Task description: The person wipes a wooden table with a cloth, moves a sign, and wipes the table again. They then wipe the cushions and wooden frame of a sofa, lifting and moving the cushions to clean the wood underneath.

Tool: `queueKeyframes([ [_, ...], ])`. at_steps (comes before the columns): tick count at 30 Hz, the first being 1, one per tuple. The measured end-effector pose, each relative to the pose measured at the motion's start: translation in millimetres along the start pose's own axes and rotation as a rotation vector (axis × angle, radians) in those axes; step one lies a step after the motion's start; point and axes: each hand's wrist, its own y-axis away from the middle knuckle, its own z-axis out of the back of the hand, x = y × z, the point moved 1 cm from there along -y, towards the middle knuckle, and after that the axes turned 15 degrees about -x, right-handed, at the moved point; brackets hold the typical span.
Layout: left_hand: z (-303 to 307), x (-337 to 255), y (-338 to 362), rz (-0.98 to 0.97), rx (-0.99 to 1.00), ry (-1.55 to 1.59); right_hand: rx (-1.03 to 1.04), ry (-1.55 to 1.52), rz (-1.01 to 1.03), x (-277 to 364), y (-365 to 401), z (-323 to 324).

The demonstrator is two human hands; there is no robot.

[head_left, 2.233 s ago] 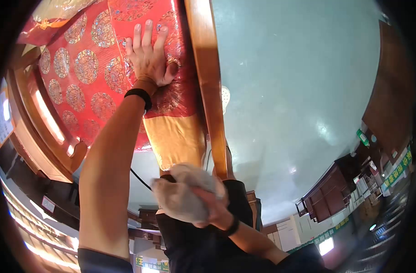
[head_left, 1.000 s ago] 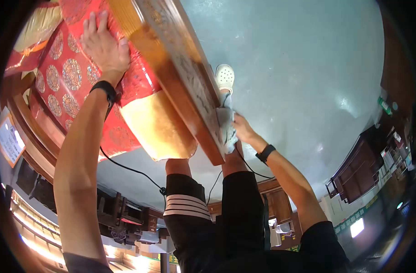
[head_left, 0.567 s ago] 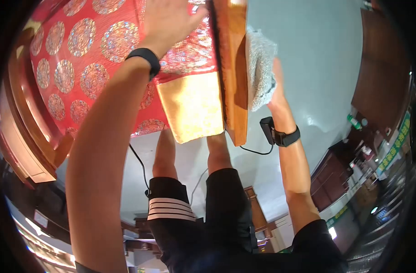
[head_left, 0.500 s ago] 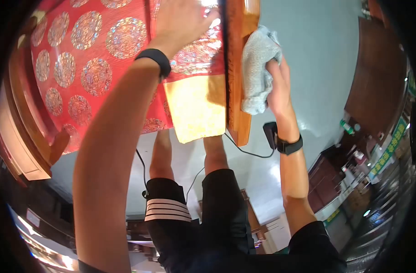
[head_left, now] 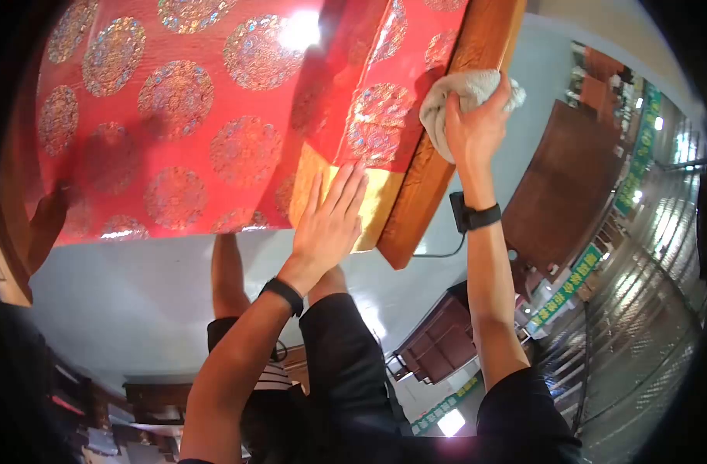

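My right hand (head_left: 477, 127) grips a pale grey cloth (head_left: 442, 116), which is pressed on the carved wooden rail (head_left: 427, 182) along the right side of the seat. With fingers stretched out, my left hand (head_left: 330, 220) lies on the yellow end (head_left: 384, 205) of a red cushion strip. That strip runs beside the rail and bears shiny round patterns. To its left spreads a wide red patterned cushion cover (head_left: 206, 100), with sunlight and shadow across it.
Another wooden armrest (head_left: 13, 209) stands at the far left. A dark brown table (head_left: 558, 185) and a brown wooden piece (head_left: 438, 336) are on the grey floor (head_left: 152, 271) to the right. A black cable (head_left: 438, 254) hangs by my right wrist.
My left hand has come back from the upper part of the strip to its yellow end. My right hand has brought the cloth from the rail's outer side onto its top. The view has turned.
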Motion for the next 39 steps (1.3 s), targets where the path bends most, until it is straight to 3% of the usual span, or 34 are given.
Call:
queueKeyframes([
  [5, -3, -9, 30, 0.081, 0.014, 0.071, 0.075, 0.070, -0.003, -12, -100, -32],
  [6, -17, -9, 47, 0.109, -0.136, 0.105, 0.051, 0.080, 0.030, -13, -119, -44],
  [7, -19, -8, 58, 0.111, -0.142, 0.100, 0.047, 0.074, 0.034, -9, -136, -54],
  [9, -20, -6, 73, 0.551, -0.210, 0.354, 0.066, 0.108, -0.045, -6, -167, -59],
  [13, -15, 11, 53, 0.559, -0.076, 0.471, 0.009, 0.010, 0.004, -6, -189, -66],
  [17, -11, 24, -41, 0.458, -0.287, 0.533, 0.007, 0.000, 0.010, -7, -197, -67],
  [20, -1, 42, -138, 0.438, -0.356, 0.499, 0.073, -0.008, -0.196, 22, -195, -52],
  [23, 7, 57, -218, 0.443, -0.434, 0.521, -0.101, -0.080, -0.048, -5, -199, -83],
  [27, 8, 69, -296, 0.507, -0.460, 0.420, -0.013, -0.065, -0.146, 15, -222, -75],
  [30, 17, 50, -306, 0.661, -0.432, 0.324, 0.026, -0.094, -0.265, 23, -244, -73],
  [32, -5, 69, -301, 0.576, -0.602, 0.287, 0.057, -0.102, -0.287, 28, -263, -69],
  [39, -22, 88, -303, 0.399, -0.698, 0.209, 0.103, -0.193, -0.307, 13, -299, -93],
])
